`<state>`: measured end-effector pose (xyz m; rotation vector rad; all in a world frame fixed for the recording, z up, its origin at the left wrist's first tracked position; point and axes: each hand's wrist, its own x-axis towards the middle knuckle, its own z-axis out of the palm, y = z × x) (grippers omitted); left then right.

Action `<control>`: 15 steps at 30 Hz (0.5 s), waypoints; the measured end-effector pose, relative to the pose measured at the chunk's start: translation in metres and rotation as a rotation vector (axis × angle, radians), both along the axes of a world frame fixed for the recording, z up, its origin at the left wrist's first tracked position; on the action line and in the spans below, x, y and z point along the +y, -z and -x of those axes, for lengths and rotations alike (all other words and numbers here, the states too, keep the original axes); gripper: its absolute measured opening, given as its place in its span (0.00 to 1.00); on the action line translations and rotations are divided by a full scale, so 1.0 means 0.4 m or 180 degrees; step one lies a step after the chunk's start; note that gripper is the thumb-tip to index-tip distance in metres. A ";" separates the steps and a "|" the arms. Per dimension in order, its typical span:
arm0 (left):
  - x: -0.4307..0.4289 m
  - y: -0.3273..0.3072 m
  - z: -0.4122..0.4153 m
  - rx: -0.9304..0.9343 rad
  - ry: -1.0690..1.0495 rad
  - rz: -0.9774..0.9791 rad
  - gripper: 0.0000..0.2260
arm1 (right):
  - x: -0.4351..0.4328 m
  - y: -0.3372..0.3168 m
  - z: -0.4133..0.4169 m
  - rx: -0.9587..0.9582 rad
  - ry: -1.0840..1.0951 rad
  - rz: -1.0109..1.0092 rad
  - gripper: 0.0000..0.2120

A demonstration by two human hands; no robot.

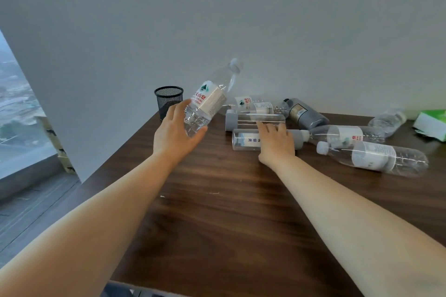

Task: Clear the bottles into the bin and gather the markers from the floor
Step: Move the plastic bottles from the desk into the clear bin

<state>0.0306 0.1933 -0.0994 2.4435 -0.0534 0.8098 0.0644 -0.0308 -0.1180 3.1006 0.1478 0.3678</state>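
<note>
Left hand [177, 131] grips the lower end of a clear bottle [210, 100], fingers along one side and thumb under the other. It holds the bottle off the table [217, 212], tilted, with the cap pointing up and away to the right.

Right hand [276, 143] lies palm down across a flat bottle [243, 140] that rests on its side on the table. The fingers are nearly straight and slightly spread, not curled round it. Just past the fingertips lies a second flat bottle [251, 119] with a grey cap, and beyond that a labelled bottle [255, 105] against the wall.

Right of the right hand more bottles lie on their sides: a dark bottle [305, 113], a long bottle [347, 134], a near bottle [374, 157] with a white cap, and a far bottle [388, 119]. A green pack [432, 125] sits further right.

Beyond the left hand a black mesh cup [169, 101] stands upright at the table's far corner. A window [14, 108] is well to that hand's left.
</note>
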 end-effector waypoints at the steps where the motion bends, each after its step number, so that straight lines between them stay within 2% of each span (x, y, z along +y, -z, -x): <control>1: 0.003 -0.003 0.002 0.0003 -0.0016 0.0058 0.32 | 0.006 0.001 -0.003 -0.0045 0.0006 0.0109 0.38; 5: 0.043 -0.017 0.018 -0.0046 -0.0118 0.0365 0.32 | 0.046 -0.007 -0.017 -0.0109 -0.0100 0.0233 0.31; 8: 0.108 -0.023 0.038 -0.0121 -0.0158 0.0725 0.33 | 0.118 -0.026 -0.018 -0.0412 -0.0390 -0.0303 0.28; 11: 0.198 -0.023 0.063 -0.0288 -0.0392 0.0980 0.32 | 0.242 -0.051 -0.001 -0.0831 -0.0992 -0.0945 0.26; 15: 0.347 -0.015 0.119 -0.0455 -0.0689 0.1195 0.32 | 0.452 -0.065 0.037 -0.0865 -0.1895 -0.1509 0.26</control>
